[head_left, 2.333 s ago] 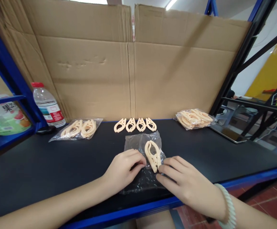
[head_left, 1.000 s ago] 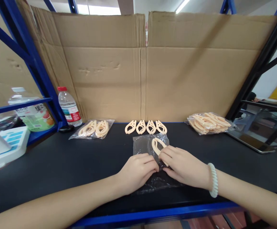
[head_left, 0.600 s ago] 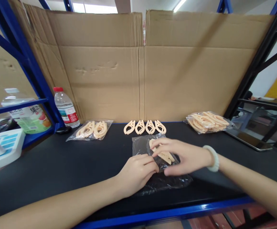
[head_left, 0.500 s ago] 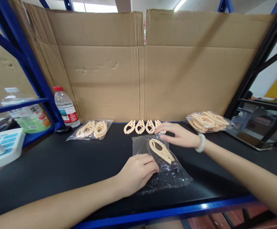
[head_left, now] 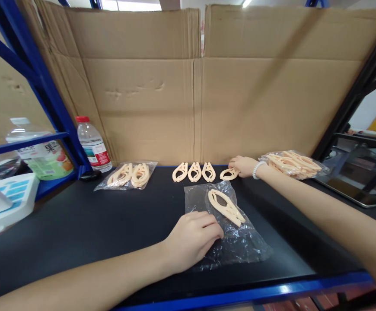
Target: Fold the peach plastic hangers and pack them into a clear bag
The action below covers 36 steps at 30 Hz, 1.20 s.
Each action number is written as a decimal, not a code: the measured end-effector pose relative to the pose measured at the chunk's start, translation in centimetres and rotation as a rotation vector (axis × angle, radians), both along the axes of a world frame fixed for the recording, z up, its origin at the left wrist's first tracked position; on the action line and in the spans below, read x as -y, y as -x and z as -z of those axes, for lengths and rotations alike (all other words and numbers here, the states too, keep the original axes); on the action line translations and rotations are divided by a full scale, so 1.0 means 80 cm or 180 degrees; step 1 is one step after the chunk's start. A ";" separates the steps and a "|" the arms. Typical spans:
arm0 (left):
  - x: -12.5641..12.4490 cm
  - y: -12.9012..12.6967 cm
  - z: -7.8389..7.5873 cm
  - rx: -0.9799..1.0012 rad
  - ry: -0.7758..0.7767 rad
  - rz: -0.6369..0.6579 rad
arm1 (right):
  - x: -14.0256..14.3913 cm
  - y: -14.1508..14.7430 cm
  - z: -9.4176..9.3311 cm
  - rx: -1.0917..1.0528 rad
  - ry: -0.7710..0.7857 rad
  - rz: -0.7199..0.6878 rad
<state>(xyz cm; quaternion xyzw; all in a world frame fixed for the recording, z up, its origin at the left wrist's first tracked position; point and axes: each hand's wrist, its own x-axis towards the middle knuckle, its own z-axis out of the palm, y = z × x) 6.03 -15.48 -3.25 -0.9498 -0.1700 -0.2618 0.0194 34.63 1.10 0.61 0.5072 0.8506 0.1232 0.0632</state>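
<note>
A clear plastic bag (head_left: pixel 249 246) lies flat on the black table in front of me, with one beige folding hanger (head_left: pixel 227 208) inside it or on it; I cannot tell which. My left hand (head_left: pixel 196 236) rests at the bag's left edge, fingers curled down onto the film. Farther back, my right hand (head_left: pixel 244 166) pinches the right end of another beige folding hanger (head_left: pixel 228 174), which is turned sideways. To its left stands a row of three like hangers, the nearest of them the right-hand hanger (head_left: pixel 208 172).
Packed hangers (head_left: pixel 128 175) in clear film lie at the back left, and a bigger packed pile (head_left: pixel 293 164) at the back right, near a dark flat tablet-like thing (head_left: pixel 348 190). A water bottle (head_left: pixel 94 144) and a white-blue tray (head_left: pixel 9 201) stand left. Cardboard (head_left: pixel 142 99) walls the back.
My right hand has moved back and right from above the bag to the last hanger of the row, which is now turned and set apart. My left hand stays on the bag.
</note>
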 end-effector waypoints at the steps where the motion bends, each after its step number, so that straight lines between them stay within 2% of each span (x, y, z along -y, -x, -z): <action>1: 0.000 0.000 0.000 0.0012 0.0007 0.0006 | 0.004 -0.008 -0.001 -0.0033 0.0098 0.0047; 6: -0.001 0.000 0.000 0.0092 0.0047 0.0029 | 0.049 -0.049 0.002 -0.0445 0.0261 0.0015; 12: -0.003 -0.001 0.002 0.0443 0.0240 0.0040 | 0.111 -0.090 0.019 -0.1116 -0.0290 0.0046; 15: -0.003 -0.002 0.003 0.0666 0.0288 0.0009 | 0.145 -0.094 0.013 -0.1492 -0.0620 -0.0023; 20: -0.002 -0.005 0.000 0.0897 0.0326 0.0005 | 0.227 -0.064 -0.029 -0.2155 -0.0766 -0.0141; 22: -0.001 -0.006 0.000 0.0962 0.0330 -0.0031 | 0.264 -0.047 -0.045 -0.2089 -0.0976 -0.0289; 23: -0.001 -0.006 -0.001 0.0998 0.0332 -0.0053 | 0.283 -0.039 -0.050 -0.1998 -0.1230 -0.0355; 25: -0.001 -0.006 -0.001 0.1064 0.0355 -0.0084 | 0.316 -0.023 -0.055 -0.1805 -0.1497 -0.0529; 28: 0.000 -0.006 -0.002 0.1137 0.0425 -0.0081 | 0.352 0.001 -0.051 -0.1528 -0.1701 -0.0739; 30: 0.000 -0.007 -0.003 0.1196 0.0444 -0.0069 | 0.364 0.019 -0.044 -0.1307 -0.1533 -0.0998; 33: 0.003 -0.008 -0.005 0.1234 0.0434 -0.0053 | 0.365 0.053 -0.031 -0.1006 -0.1513 -0.1251; 36: 0.006 -0.009 -0.007 0.1222 0.0429 0.0011 | 0.348 0.087 -0.010 -0.0617 -0.1674 -0.1571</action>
